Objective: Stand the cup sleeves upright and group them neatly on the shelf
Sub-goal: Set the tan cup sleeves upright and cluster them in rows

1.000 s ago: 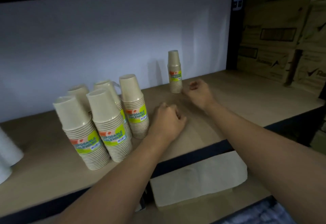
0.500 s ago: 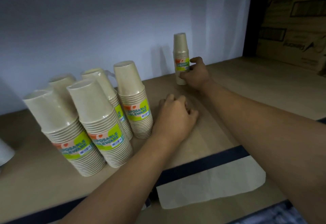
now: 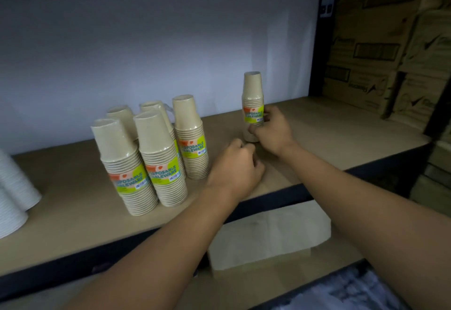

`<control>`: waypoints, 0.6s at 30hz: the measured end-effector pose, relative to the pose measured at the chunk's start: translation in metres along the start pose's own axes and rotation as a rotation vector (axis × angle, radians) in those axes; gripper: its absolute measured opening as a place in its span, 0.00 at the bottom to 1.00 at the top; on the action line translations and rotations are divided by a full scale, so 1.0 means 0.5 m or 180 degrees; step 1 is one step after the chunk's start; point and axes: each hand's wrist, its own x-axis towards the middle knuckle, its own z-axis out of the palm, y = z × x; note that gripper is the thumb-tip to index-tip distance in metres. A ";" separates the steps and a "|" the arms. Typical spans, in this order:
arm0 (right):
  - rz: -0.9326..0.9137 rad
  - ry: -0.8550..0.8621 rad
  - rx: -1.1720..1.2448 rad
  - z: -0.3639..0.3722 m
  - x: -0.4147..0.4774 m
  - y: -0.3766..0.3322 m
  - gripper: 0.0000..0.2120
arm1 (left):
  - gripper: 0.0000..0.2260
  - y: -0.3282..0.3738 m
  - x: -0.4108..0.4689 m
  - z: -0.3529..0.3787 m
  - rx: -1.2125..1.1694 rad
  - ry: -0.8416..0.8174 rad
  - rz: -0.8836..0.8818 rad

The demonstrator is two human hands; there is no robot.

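Several beige cup sleeves with green labels stand upright in a cluster on the wooden shelf, left of centre. One smaller sleeve stands alone farther right and back. My right hand grips this lone sleeve at its lower half, fingers curled round it. My left hand rests on the shelf as a loose fist just right of the cluster, holding nothing and touching no sleeve.
White cup stacks sit at the shelf's far left. Cardboard boxes fill the right side beyond a dark upright post. A pale box lies on the lower level under the shelf's dark front edge.
My right hand reached from the shelf surface to the lone sleeve and closed round it. My left hand stayed curled beside the cluster.
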 end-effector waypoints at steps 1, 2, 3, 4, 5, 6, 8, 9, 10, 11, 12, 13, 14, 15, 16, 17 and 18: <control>-0.0044 0.0028 0.0009 -0.010 -0.022 -0.009 0.23 | 0.10 0.005 -0.016 -0.008 -0.0005 0.0048 0.0032; -0.0084 0.0041 0.0022 -0.018 -0.045 -0.018 0.24 | 0.10 0.011 -0.035 -0.017 -0.0011 0.0091 0.0055; -0.0124 0.0054 0.0039 -0.025 -0.070 -0.028 0.24 | 0.10 0.014 -0.055 -0.026 -0.0022 0.0125 0.0078; -0.0143 0.0059 0.0062 -0.031 -0.094 -0.037 0.25 | 0.11 0.016 -0.075 -0.036 -0.0045 0.0159 0.0106; -0.0167 0.0050 0.0081 -0.036 -0.120 -0.049 0.25 | 0.11 0.016 -0.096 -0.047 -0.0083 0.0190 0.0129; -0.0177 0.0047 0.0100 -0.037 -0.144 -0.058 0.25 | 0.11 0.014 -0.117 -0.060 -0.0119 0.0220 0.0134; -0.0210 0.0049 0.0151 -0.036 -0.189 -0.080 0.24 | 0.11 0.004 -0.158 -0.090 -0.0133 0.0291 0.0092; -0.0208 0.0036 0.0194 -0.034 -0.211 -0.091 0.24 | 0.11 -0.004 -0.179 -0.107 -0.0138 0.0340 0.0092; -0.0203 0.0004 0.0244 -0.031 -0.231 -0.101 0.24 | 0.10 -0.014 -0.198 -0.124 -0.0145 0.0389 0.0105; -0.0206 -0.0039 0.0266 -0.028 -0.252 -0.111 0.24 | 0.10 -0.025 -0.217 -0.142 -0.0142 0.0411 0.0104; -0.0209 -0.0074 0.0300 -0.023 -0.270 -0.117 0.24 | 0.10 -0.038 -0.235 -0.158 -0.0126 0.0399 0.0070; -0.0210 -0.0105 0.0316 -0.017 -0.287 -0.122 0.24 | 0.10 -0.052 -0.253 -0.175 -0.0099 0.0391 0.0038; -0.0216 -0.0138 0.0356 -0.010 -0.302 -0.126 0.24 | 0.10 -0.067 -0.269 -0.191 -0.0074 0.0401 0.0013; -0.0224 -0.0171 0.0385 -0.001 -0.317 -0.131 0.23 | 0.10 -0.084 -0.284 -0.206 -0.0053 0.0432 -0.0029; -0.0231 -0.0198 0.0433 0.009 -0.329 -0.135 0.23 | 0.10 -0.101 -0.298 -0.221 -0.0022 0.0480 -0.0099; -0.0220 -0.0227 0.0466 0.018 -0.340 -0.140 0.23 | 0.10 -0.119 -0.311 -0.234 0.0019 0.0549 -0.0189; -0.0212 -0.0252 0.0506 0.028 -0.348 -0.142 0.24 | 0.10 -0.138 -0.323 -0.245 0.0069 0.0651 -0.0275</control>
